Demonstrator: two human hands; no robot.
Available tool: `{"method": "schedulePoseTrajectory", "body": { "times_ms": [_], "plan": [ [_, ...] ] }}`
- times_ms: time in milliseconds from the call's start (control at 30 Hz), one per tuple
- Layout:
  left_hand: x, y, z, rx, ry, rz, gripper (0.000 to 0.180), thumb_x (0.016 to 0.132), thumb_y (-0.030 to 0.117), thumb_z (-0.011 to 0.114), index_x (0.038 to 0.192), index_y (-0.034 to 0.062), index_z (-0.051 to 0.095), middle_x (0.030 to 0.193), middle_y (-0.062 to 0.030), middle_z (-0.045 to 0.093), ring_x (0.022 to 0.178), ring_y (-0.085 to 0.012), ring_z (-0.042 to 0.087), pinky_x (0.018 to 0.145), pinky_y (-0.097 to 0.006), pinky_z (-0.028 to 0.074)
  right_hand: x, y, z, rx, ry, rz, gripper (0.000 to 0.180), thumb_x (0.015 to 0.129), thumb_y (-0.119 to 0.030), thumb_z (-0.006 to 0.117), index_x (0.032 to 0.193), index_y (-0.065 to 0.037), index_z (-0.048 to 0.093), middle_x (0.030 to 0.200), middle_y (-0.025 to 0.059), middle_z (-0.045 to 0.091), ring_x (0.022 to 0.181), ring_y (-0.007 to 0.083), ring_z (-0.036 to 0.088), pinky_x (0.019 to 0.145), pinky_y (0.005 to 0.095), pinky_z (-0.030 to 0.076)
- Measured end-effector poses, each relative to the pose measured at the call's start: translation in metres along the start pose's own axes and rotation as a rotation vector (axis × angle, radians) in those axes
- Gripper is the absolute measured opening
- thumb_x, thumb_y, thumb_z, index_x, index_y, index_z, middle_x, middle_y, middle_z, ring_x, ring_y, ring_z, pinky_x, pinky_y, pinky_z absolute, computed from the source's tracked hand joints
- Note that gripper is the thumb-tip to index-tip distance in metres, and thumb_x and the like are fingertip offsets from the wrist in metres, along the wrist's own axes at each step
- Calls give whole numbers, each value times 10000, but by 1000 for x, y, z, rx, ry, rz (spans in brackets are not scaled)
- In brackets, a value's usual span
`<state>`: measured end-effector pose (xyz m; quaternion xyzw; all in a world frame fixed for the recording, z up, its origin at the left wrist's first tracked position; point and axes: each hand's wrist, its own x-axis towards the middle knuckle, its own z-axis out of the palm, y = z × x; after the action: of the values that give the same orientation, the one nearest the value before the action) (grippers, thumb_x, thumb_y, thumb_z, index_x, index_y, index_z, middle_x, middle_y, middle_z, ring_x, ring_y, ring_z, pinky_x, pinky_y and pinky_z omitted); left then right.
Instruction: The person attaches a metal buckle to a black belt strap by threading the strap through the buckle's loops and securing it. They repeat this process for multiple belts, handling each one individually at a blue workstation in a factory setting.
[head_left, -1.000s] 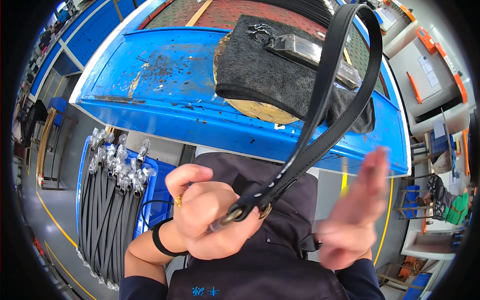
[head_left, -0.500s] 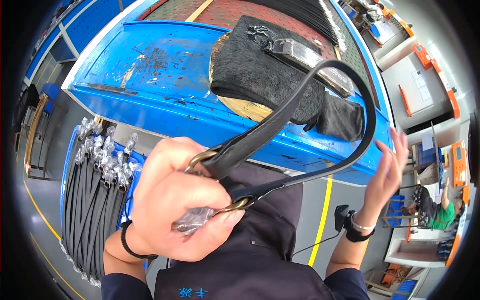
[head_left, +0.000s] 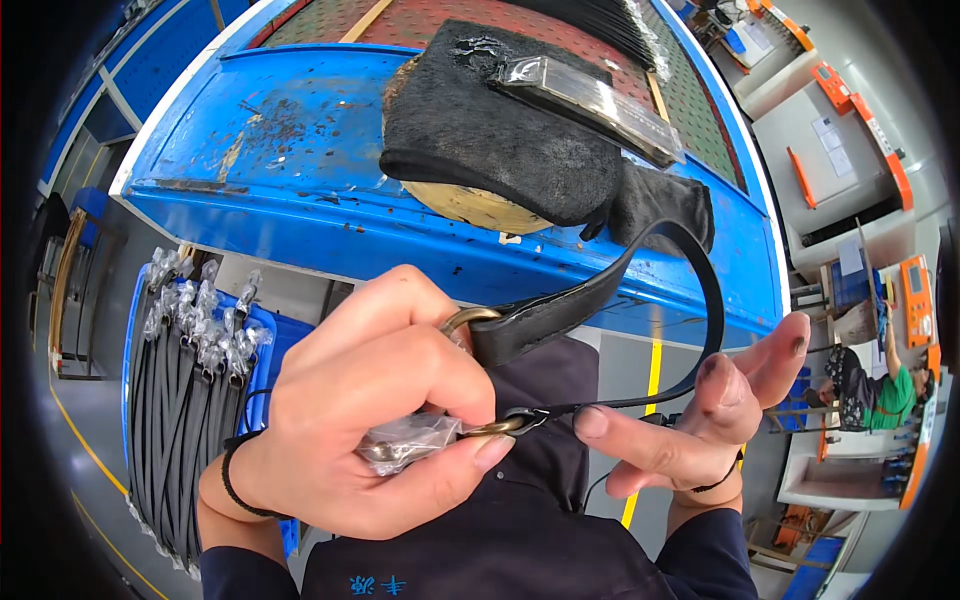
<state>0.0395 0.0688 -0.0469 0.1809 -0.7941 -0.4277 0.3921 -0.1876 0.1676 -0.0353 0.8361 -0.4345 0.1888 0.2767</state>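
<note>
A black leather strap (head_left: 565,312) arches in a loop in front of me, with a brass-coloured ring (head_left: 470,318) at each end. My left hand (head_left: 345,400) is closed round both ring ends. A clear plastic wrapper (head_left: 405,440) over metal hardware pokes out between its fingers. Beside the lower run of the strap is my right hand (head_left: 705,425), its fingers spread and dark smudges on the fingertips. One of its fingertips lies close to the strap's edge; whether it touches I cannot tell.
Ahead stands a blue workbench (head_left: 300,235) with stains. On it a black cloth (head_left: 500,140) covers a pale round block, and a long narrow container (head_left: 600,105) rests on top. More black straps with wrapped ends (head_left: 185,430) hang over a blue bin at left. A person in green (head_left: 885,405) is far right.
My right hand has come down and inward, from beyond the loop to beside the strap's lower run. The loop has dropped lower, and my left hand has shifted slightly right, still gripping.
</note>
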Motion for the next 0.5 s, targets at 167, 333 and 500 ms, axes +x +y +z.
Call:
{"method": "schedulePoseTrajectory", "body": {
  "times_ms": [167,333,500],
  "plan": [
    [-2,-1,-1,3,9,-21,198,605,192,707,669,93,549,702,-56,491,684,-197,467,711,-337,396,-17,14,5,207,359,199,276,829,-380,502,877,-165,667,1321,62,395,1301,357,191,1082,467,82],
    [-9,-4,-6,114,46,46,196,603,200,707,673,107,550,722,-50,491,688,-209,466,722,-372,407,-49,70,27,227,472,757,340,917,-244,390,1045,2,586,1234,85,481,1230,333,346,1005,478,265],
    [-11,-7,-8,291,37,203,200,604,199,710,696,120,551,734,-40,477,695,-204,467,728,-415,409,-76,98,52,-123,-109,754,298,909,-241,417,960,-48,638,1270,105,468,1270,309,285,1046,432,172]
  ]
}}
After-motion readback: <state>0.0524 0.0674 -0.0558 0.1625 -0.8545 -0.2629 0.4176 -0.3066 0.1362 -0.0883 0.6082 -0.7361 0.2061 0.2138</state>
